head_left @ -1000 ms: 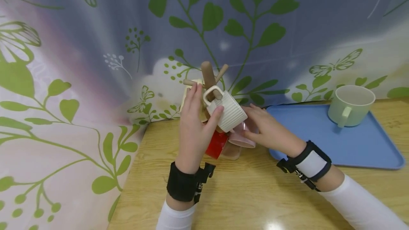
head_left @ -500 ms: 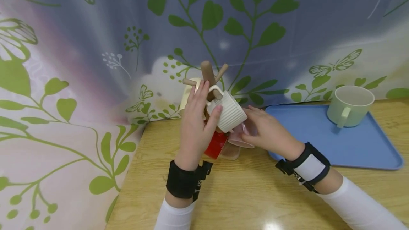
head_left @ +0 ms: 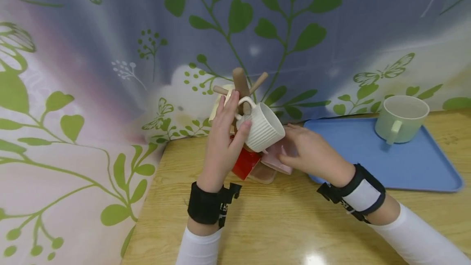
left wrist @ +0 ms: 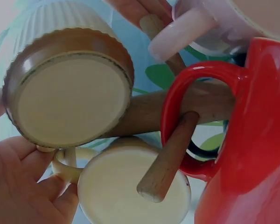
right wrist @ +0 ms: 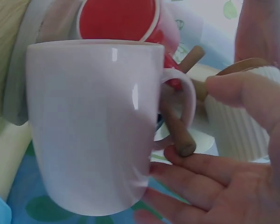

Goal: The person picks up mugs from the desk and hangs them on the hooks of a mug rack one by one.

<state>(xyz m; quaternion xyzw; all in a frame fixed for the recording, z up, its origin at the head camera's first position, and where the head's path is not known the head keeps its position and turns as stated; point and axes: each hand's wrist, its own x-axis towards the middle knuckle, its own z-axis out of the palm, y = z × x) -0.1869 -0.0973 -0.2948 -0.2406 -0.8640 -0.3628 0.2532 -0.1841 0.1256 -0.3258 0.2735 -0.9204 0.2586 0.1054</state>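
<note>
A wooden mug tree [head_left: 240,83] carries several mugs. The white ribbed mug [head_left: 265,129] hangs tilted with a peg through its handle. My left hand [head_left: 222,144] lies along its left side, thumb against the ribbed wall and fairly straight fingers up by its handle. The left wrist view shows its brown-edged base beside those fingers. Lower right hangs the pink mug [right wrist: 93,126]; my right hand [head_left: 312,152] is beside it, fingers extended near the mug and a peg tip, thumb toward the ribbed mug. Under them hangs a red mug [left wrist: 256,135], and behind the left hand a cream mug [left wrist: 126,191].
To the right lies a blue tray [head_left: 360,162], with a pale green mug [head_left: 399,124] upright at its far side. The mug tree stands on the wooden table [head_left: 272,224], close to a leaf-patterned curtain [head_left: 312,44].
The ribbed mug has turned a little, so its opening shows more. The red mug has shifted slightly left, and the pink mug has tilted a bit. Both hands stay about where they were.
</note>
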